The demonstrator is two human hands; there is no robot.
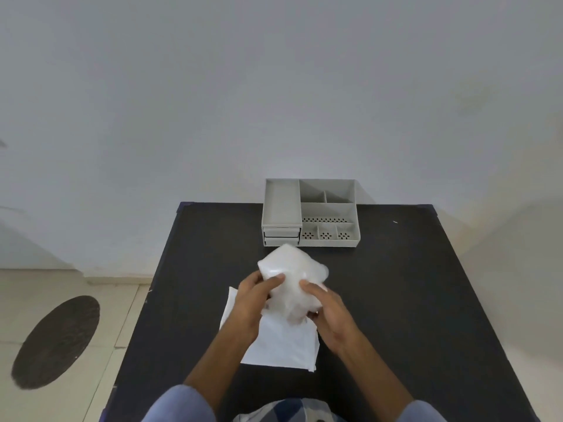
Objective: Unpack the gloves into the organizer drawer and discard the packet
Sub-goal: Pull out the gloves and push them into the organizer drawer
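A crumpled clear plastic packet of gloves (pixel 291 275) is held up above the black table (pixel 411 300), just in front of the organizer. My left hand (pixel 254 303) grips its left side with the thumb on top. My right hand (pixel 327 312) grips its lower right side. Under both hands a flat white sheet or packet (pixel 283 345) lies on the table. The grey organizer (pixel 309 213) stands at the table's far edge, with two small drawers (pixel 281 236) at its lower left, both shut, and open compartments on top.
The table's far edge meets a pale wall. To the left the table drops off to a tiled floor with a dark oval mat (pixel 58 341). A tiny white scrap (pixel 395 222) lies on the table at the far right.
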